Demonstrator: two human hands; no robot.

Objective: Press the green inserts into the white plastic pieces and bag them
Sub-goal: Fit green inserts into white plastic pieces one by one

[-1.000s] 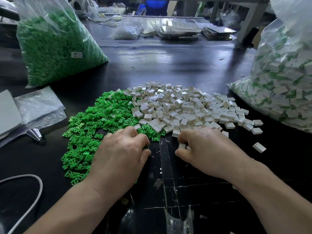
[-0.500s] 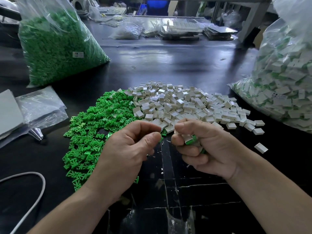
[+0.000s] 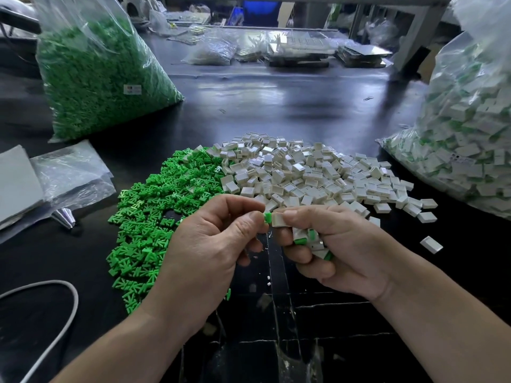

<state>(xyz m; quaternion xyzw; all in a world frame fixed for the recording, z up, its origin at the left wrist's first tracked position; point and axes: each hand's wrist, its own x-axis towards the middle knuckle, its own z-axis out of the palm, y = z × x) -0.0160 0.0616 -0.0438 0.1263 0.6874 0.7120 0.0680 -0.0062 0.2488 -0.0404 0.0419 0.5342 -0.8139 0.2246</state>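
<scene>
The left hand [image 3: 210, 244] pinched a green insert [image 3: 267, 217] between thumb and forefinger, with its other fingers curled beneath. The right hand [image 3: 343, 244] pinched a white piece [image 3: 278, 219] between thumb and forefinger. The insert met the open end of the piece, but how far it was seated could not be told. The lower fingers of the right hand were curled round several finished pieces [image 3: 312, 241], white with green showing, held against the palm. Both hands were raised above the near part of the black table [image 3: 276, 100], just in front of two loose heaps. The green pile [image 3: 154, 217] of inserts lay to the left and the white pile [image 3: 304, 175] of pieces to the right, touching where they met. A few white pieces lay apart at the pile's right edge. At far left stood the green bag [image 3: 96, 70], clear plastic, filled with inserts and bearing a small label. At the right edge sat the right bag [image 3: 470, 139], also clear, filled with white pieces showing green. Flat bags [image 3: 69, 172] lay at the left edge. A white cable [image 3: 66, 313] curved at near left. At the far end lay a small bag [image 3: 213, 51], whose contents could not be told.
</scene>
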